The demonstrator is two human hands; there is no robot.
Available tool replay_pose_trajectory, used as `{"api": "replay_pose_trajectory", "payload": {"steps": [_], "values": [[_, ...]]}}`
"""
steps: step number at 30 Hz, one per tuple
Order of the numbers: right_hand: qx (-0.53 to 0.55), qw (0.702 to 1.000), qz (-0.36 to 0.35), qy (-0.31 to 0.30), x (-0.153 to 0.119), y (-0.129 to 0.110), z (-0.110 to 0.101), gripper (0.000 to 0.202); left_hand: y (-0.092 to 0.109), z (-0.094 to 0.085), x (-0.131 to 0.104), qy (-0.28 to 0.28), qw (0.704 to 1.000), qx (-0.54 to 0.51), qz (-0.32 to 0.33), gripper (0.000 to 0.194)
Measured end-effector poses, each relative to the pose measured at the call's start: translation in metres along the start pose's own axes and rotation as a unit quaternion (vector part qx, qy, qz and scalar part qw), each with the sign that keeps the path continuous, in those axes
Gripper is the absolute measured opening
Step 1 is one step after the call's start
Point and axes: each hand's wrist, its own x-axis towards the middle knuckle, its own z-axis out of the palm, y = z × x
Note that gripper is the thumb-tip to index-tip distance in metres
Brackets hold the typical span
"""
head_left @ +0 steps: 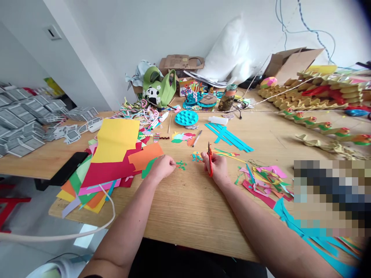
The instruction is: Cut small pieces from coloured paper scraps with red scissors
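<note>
Head view: the right hand (218, 168) grips orange scissors (210, 168) to the right of the green paper bits (181, 165); whether the blades part is hard to see. Left of the bits, the left hand (162, 167), fingers curled, partly hides a green sheet (147, 170); I cannot tell if it pinches anything.

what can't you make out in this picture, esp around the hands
All in the head view:
- Left hand: its curled fingers hide whether it holds anything.
- Small green pieces: too small to read their exact shapes.
- Red sheet: partly covered by the yellow sheet.
- Right edge: a pixelated patch masks what is there.
- Pale container: cut off by the bottom edge.
</note>
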Motion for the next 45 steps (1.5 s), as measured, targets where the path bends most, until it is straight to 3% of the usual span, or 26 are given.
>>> {"api": "replay_pose_trajectory", "payload": {"steps": [4,8,11,14,16,19,24,31,45], "values": [[0.022,1.0,-0.008,-0.02,-0.001,0.003,0.002,0.053,-0.002,0.002,0.009,0.104,0.986,-0.127,0.014,0.01],[0.016,0.998,-0.036,-0.055,-0.002,0.006,0.003,0.051,0.0,0.008,0.024,0.162,0.926,-0.338,0.036,0.015],[-0.056,0.991,-0.111,-0.058,-0.004,0.006,0.003,0.052,0.008,0.011,0.03,0.165,0.887,-0.429,0.044,0.022],[-0.156,0.966,-0.198,-0.063,-0.007,0.003,0.003,0.053,0.018,0.013,0.025,0.206,0.861,-0.455,0.1,0.024],[-0.23,0.942,-0.237,-0.065,-0.01,0.0,0.003,0.052,0.023,0.013,0.018,0.24,0.858,-0.424,0.161,0.022],[-0.333,0.904,-0.259,-0.07,-0.012,-0.003,0.004,0.051,0.025,0.014,0.004,0.3,0.865,-0.281,0.288,0.032],[-0.428,0.862,-0.251,-0.108,-0.012,-0.006,0.004,0.043,0.027,0.018,-0.006,0.305,0.859,-0.13,0.391,0.034],[-0.482,0.828,-0.236,-0.163,-0.014,-0.011,0.006,0.035,0.026,0.025,-0.003,0.268,0.877,-0.039,0.397,0.027],[-0.509,0.81,-0.228,-0.181,-0.017,-0.022,0.005,0.032,0.025,0.024,-0.004,0.216,0.898,0.02,0.383,0.018]]}}
